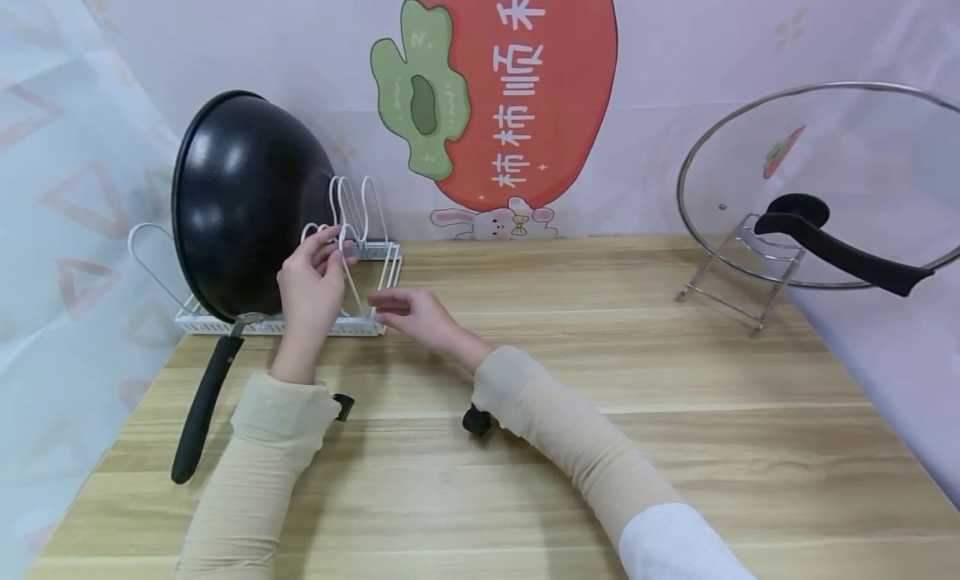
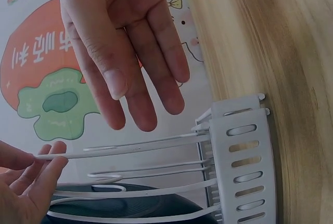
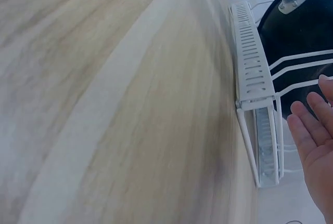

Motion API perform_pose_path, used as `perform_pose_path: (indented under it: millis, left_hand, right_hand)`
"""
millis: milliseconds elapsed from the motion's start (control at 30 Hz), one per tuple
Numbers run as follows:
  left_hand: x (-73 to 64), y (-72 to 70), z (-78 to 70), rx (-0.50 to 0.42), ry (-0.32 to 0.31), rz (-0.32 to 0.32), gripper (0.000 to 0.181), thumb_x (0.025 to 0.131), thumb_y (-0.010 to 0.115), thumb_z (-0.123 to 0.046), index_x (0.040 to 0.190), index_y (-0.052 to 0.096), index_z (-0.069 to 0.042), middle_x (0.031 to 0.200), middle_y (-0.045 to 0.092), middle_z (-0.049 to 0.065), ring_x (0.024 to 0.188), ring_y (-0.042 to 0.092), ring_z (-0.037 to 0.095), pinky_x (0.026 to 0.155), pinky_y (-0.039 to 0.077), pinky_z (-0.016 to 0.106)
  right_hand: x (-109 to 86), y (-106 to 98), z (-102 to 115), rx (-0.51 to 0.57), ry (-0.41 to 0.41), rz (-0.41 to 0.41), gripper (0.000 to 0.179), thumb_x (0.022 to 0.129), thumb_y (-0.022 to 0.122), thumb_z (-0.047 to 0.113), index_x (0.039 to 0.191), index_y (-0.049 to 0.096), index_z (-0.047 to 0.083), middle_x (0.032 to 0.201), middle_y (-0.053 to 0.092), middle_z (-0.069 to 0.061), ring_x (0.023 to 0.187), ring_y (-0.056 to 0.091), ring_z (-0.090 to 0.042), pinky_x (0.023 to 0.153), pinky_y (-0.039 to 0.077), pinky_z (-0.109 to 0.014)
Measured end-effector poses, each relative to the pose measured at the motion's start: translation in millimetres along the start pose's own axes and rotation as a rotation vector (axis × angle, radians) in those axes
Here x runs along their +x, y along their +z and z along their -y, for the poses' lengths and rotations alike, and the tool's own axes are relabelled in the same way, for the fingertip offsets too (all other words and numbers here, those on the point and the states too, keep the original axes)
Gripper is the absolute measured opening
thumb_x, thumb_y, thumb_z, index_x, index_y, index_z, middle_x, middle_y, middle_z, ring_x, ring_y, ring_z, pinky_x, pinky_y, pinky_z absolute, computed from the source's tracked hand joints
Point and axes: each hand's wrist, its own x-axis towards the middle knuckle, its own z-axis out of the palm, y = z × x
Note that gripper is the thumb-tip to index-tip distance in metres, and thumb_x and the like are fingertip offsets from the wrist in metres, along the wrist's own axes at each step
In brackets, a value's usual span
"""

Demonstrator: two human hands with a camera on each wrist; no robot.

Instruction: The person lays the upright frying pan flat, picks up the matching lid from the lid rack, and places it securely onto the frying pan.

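A white wire rack (image 1: pixel 300 325) with upright loops stands at the left of the table. In it a black wok (image 1: pixel 247 205) is propped on its side, its black handle (image 1: pixel 202 413) slanting down toward me. My left hand (image 1: pixel 311 284) pinches the top of one white wire loop (image 2: pixel 130 151) between thumb and fingers. Beside the rack's right end is my right hand (image 1: pixel 412 313), its fingers extended and relaxed, holding nothing. In the left wrist view that right hand (image 2: pixel 130 42) hangs palm-side toward the camera, near the loops.
A large glass lid (image 1: pixel 750 155) with a black handle leans in a small metal stand (image 1: pixel 738 301) at the back right. The wooden table (image 1: pixel 675 480) meets a patterned cloth backdrop (image 1: pixel 300 47). Small black pieces (image 1: pixel 477 420) show at the sleeve cuffs.
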Motion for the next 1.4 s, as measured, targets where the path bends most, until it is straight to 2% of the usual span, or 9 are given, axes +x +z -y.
perform_pose_path:
  millis: [333, 533, 767, 1033, 1200, 1400]
  left_hand:
    - [-0.6, 1.3, -0.9, 0.006, -0.012, 0.009, 0.032, 0.104, 0.054, 0.001, 0.134, 0.064, 0.001, 0.115, 0.073, 0.019, 0.092, 0.072, 0.022, 0.086, 0.054, 0.018]
    - [-1.4, 0.2, -1.6, 0.011, -0.024, 0.003, 0.032, 0.104, 0.054, 0.001, 0.134, 0.065, 0.000, 0.114, 0.073, 0.017, 0.095, 0.072, 0.025, 0.086, 0.055, 0.019]
    - [-0.7, 1.0, -1.6, 0.000, -0.017, 0.009, 0.032, 0.104, 0.053, 0.001, 0.134, 0.064, 0.001, 0.114, 0.073, 0.018, 0.092, 0.072, 0.023, 0.078, 0.052, 0.012]
    - [0.3, 0.3, -2.1, -0.005, -0.036, 0.012, 0.032, 0.104, 0.053, 0.001, 0.134, 0.064, 0.002, 0.115, 0.073, 0.018, 0.097, 0.072, 0.029, 0.086, 0.055, 0.019]
    - [0.2, 0.2, -2.1, -0.008, -0.033, 0.015, 0.032, 0.104, 0.053, 0.001, 0.134, 0.064, 0.001, 0.114, 0.073, 0.018, 0.094, 0.072, 0.024, 0.083, 0.054, 0.017]
    - [0.8, 0.5, -1.8, -0.023, -0.054, 0.026, 0.032, 0.105, 0.053, -0.001, 0.136, 0.063, 0.000, 0.115, 0.073, 0.017, 0.089, 0.071, 0.013, 0.087, 0.055, 0.021]
  right_hand:
    - [5.0, 7, 0, 0.018, 0.001, -0.009, 0.036, 0.098, 0.064, -0.006, 0.134, 0.060, -0.008, 0.133, 0.064, -0.023, 0.123, 0.063, -0.030, 0.094, 0.052, -0.022]
    - [6.6, 9, 0, 0.027, 0.027, -0.032, 0.035, 0.098, 0.065, -0.004, 0.133, 0.062, -0.006, 0.130, 0.066, -0.020, 0.119, 0.066, -0.026, 0.093, 0.053, -0.022]
    - [8.5, 10, 0, 0.061, 0.060, -0.056, 0.034, 0.098, 0.065, -0.003, 0.132, 0.063, -0.005, 0.127, 0.068, -0.019, 0.117, 0.067, -0.024, 0.092, 0.053, -0.022]
    - [12.7, 13, -2, 0.069, 0.063, -0.063, 0.035, 0.098, 0.065, -0.004, 0.133, 0.062, -0.006, 0.128, 0.067, -0.020, 0.116, 0.067, -0.026, 0.092, 0.053, -0.022]
    - [13.2, 14, -4, 0.074, 0.073, -0.062, 0.035, 0.099, 0.065, -0.002, 0.133, 0.062, -0.004, 0.128, 0.067, -0.019, 0.116, 0.067, -0.024, 0.092, 0.053, -0.023]
    - [16.4, 15, -4, 0.070, 0.075, -0.044, 0.034, 0.099, 0.062, -0.004, 0.133, 0.061, -0.007, 0.128, 0.066, -0.023, 0.117, 0.065, -0.028, 0.093, 0.052, -0.023]
